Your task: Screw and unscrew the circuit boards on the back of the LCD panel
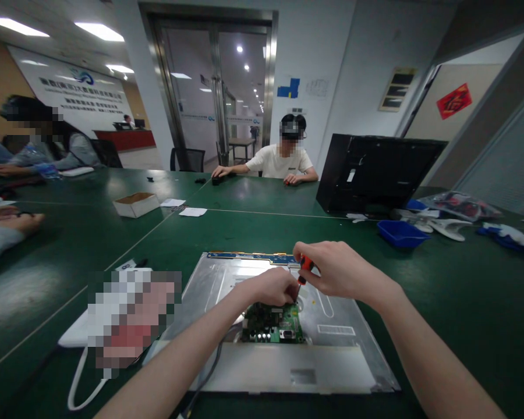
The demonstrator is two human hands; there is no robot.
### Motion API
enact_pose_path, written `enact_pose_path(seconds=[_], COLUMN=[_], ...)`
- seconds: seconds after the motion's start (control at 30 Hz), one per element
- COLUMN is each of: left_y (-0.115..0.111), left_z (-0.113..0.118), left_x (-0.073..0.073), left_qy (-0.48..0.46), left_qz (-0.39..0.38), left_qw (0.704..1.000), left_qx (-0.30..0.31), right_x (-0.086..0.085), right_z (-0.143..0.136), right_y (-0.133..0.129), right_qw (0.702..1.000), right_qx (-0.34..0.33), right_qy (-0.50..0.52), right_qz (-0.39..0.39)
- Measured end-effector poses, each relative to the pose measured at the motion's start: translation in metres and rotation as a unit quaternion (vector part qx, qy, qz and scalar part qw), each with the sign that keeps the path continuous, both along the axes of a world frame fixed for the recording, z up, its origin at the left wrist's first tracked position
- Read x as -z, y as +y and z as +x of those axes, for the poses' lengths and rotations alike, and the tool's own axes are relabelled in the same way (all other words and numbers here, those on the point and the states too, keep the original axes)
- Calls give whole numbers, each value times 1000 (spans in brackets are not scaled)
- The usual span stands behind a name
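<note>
My right hand (338, 267) is closed around the red and black handle of a screwdriver (306, 265), its shaft pointing down at the upper right corner of a green circuit board (273, 323). Right beside the shaft, the fingers of my left hand (276, 286) are pinched together over that corner; what they hold, if anything, is hidden. The board lies on the metal back of a flat display panel (332, 366), which has a blue circuit strip (253, 257) along its far edge. A dark cable (209, 372) runs from the board's left side towards me.
Left of the panel lies a white device with a cable (74, 331), partly blurred out. A white box (136, 205) stands farther off. At right are a black monitor (375, 174), a blue tray (402, 233) and gloves (510, 237). Other people sit across and at left.
</note>
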State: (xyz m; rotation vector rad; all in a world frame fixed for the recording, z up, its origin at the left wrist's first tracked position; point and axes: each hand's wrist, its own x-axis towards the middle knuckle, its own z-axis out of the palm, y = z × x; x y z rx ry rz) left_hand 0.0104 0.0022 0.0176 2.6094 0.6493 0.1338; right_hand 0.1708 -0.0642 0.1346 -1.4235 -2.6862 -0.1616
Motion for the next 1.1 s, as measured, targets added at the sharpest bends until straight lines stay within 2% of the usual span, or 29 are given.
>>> enact_pose_path(seconds=[0.17,0.37,0.6,0.87,1.1], left_y=[2,1,0,-2,-1], left_z=[0,0,1,0,0], left_x=[3,2,1,-2,0], left_qy=[3,-2,-2,-13,-1], left_qz=[16,-4,-9,-15,-13], left_qw=[1000,1000,1000,1000,1000], left_qx=[3,2,1,-6,-3], right_x=[2,0,3,-1,3], right_z=[-2,4,-2,7,1], right_y=[3,-1,5,0,4], right_qw=[997,999,999,999,999], right_qx=[38,-17,30,-21,24], right_qy=[-48,21,-28,28,-21], right_qz=[49,-17,36,-28,35])
